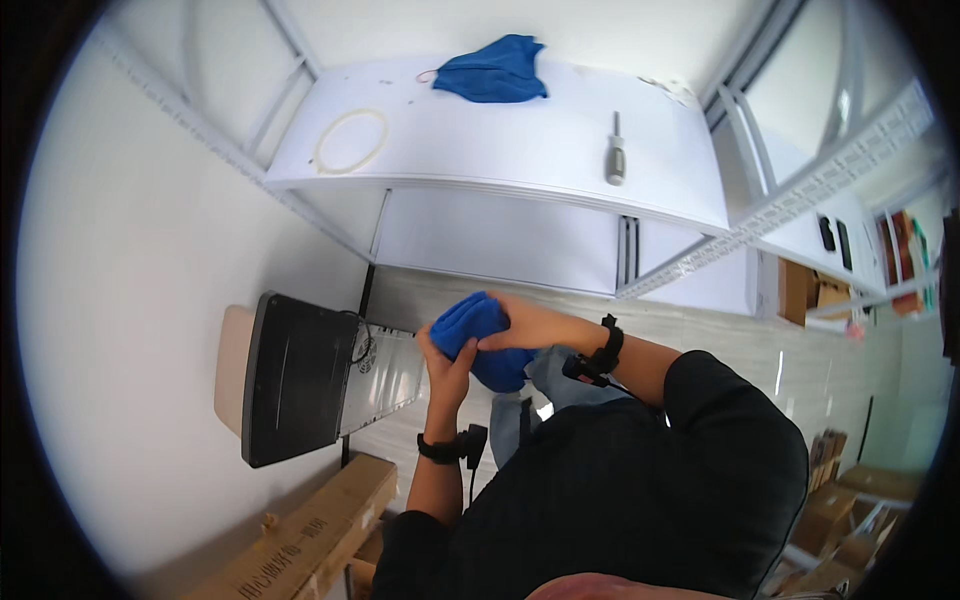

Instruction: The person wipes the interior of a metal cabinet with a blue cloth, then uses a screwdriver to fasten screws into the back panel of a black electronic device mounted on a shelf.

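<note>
A bunched blue cloth [468, 322] is held between my two hands in front of my body, with part of it hanging down below. My left hand [446, 368] grips it from the left side, thumb raised against the fabric. From the right, my right hand [515, 325] closes over the cloth, and its fingers are partly hidden. A second blue cloth [495, 72] lies crumpled on the white shelf [450, 140] beyond my hands. On that same shelf rest a screwdriver [616, 150] with a grey handle and a cream-coloured ring [350, 142].
A black flat panel-like device [295, 380] with a cable stands at the left by the wall. Below it lies a long cardboard box [310, 530]. Metal shelf posts [770, 225] rise on the right, with more shelves and boxes [835, 510] beyond.
</note>
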Action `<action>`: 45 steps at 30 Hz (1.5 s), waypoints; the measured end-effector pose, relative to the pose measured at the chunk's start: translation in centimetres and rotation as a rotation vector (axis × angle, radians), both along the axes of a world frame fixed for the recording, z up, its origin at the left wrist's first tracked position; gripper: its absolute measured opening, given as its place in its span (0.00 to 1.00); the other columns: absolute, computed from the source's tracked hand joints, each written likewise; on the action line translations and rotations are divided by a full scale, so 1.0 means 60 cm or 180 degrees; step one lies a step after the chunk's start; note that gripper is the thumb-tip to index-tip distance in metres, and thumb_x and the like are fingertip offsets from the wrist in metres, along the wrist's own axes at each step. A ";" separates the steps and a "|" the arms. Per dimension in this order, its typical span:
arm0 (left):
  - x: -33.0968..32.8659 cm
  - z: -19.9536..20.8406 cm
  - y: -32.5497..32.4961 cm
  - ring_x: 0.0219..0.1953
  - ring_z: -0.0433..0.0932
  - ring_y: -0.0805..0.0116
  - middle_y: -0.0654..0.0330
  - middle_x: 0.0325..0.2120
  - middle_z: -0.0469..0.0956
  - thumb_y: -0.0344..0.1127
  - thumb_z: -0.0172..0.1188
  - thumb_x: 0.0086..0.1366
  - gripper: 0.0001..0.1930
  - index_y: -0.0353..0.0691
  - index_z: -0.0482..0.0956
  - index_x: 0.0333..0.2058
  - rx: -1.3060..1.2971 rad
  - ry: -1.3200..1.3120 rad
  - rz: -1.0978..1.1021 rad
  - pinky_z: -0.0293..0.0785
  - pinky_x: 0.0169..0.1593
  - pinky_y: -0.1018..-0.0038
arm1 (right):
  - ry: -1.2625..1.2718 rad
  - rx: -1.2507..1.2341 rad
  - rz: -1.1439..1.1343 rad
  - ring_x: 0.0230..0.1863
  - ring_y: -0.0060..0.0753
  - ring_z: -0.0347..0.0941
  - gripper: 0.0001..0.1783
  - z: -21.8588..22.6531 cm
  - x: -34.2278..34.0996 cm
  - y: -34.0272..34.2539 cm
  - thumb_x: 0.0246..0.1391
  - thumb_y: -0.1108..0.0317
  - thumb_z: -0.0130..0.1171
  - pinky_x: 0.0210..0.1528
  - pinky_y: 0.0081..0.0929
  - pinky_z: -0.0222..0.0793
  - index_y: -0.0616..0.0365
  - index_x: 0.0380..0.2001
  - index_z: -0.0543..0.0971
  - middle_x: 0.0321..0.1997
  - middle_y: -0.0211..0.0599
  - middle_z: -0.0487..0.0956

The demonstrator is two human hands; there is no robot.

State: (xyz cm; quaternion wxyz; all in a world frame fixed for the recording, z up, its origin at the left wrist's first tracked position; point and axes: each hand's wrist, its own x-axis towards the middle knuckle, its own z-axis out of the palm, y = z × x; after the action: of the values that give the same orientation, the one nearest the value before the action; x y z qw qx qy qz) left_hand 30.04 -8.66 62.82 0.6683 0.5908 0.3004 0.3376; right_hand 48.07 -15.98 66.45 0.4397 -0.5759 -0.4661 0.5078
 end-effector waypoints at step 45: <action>0.655 0.064 -0.020 0.24 0.75 0.71 0.56 0.38 0.75 0.39 0.69 0.51 0.26 0.39 0.74 0.49 0.1946 0.1815 -0.0694 0.72 0.31 0.77 | -0.3080 -0.0224 -0.2427 0.61 0.65 0.60 0.38 -0.010 0.609 -0.217 0.39 0.65 0.70 0.58 0.48 0.62 0.52 0.58 0.70 0.68 0.53 0.56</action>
State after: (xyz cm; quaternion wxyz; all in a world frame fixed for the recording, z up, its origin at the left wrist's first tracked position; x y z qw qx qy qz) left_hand 69.31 -9.84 66.64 0.3846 0.8596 0.2950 0.1618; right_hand 84.63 -29.01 65.82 0.3097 -0.8812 -0.3570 0.0110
